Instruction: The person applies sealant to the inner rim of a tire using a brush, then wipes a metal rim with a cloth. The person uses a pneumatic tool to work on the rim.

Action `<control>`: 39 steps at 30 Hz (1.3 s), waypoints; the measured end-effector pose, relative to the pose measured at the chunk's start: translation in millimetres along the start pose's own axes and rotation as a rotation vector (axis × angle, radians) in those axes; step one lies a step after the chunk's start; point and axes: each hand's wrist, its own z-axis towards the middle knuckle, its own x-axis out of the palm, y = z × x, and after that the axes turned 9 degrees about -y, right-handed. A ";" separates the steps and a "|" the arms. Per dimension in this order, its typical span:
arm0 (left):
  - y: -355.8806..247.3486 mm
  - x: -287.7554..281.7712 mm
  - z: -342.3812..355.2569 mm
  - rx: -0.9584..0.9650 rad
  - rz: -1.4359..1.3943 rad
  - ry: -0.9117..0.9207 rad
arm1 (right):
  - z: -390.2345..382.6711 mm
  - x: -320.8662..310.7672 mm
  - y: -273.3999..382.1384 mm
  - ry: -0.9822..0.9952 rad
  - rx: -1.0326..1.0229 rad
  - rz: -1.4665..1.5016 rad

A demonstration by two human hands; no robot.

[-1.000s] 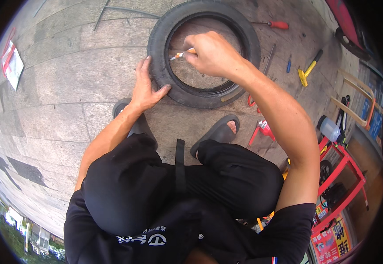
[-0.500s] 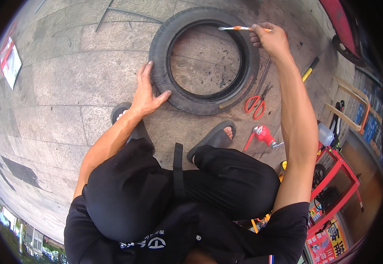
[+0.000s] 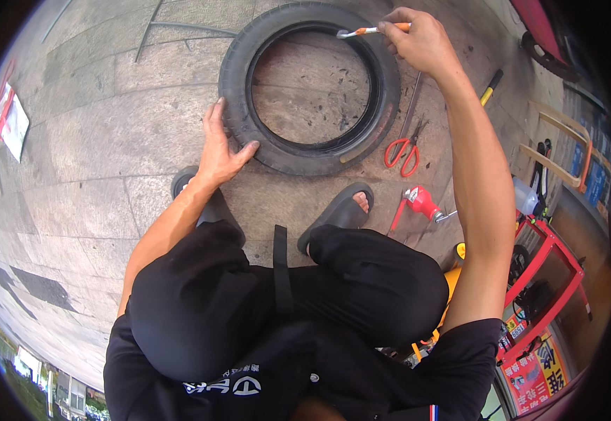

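Note:
A black tire (image 3: 241, 95) lies flat on the paved ground in front of me. My left hand (image 3: 225, 147) rests against its lower-left edge, fingers apart, thumb on the sidewall. My right hand (image 3: 411, 42) is closed on a small white-and-orange handled brush (image 3: 371, 30), its pale head over the tire's inner rim at the upper right. Red-handled scissors (image 3: 410, 158) lie beside the tire's right side, along with a long metal bar (image 3: 411, 102). A red tool (image 3: 421, 202) lies by my right sandal (image 3: 337, 217).
A yellow-and-black handled tool (image 3: 488, 92) lies at the right, near a wooden frame (image 3: 549, 158) and a red metal stand (image 3: 545, 256). A white package (image 3: 12, 119) lies far left, grey rods (image 3: 179, 25) at the top. A red object with a wheel (image 3: 544, 52) sits upper right.
My right hand has moved up and right from the tire's left inner side to its upper-right rim, carrying the brush. The scissors and red tool show more fully.

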 end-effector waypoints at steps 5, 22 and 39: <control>-1.4 -1.1 0.3 0.011 0.010 0.004 | 0.9 -2.9 -2.4 -0.069 -0.026 -0.148; -5.5 -2.0 1.2 0.002 0.004 -0.008 | -79.7 -12.8 -44.8 0.034 0.105 -0.273; -5.3 -2.3 0.4 0.033 0.031 -0.016 | -68.9 73.5 82.3 -0.009 -0.901 -0.261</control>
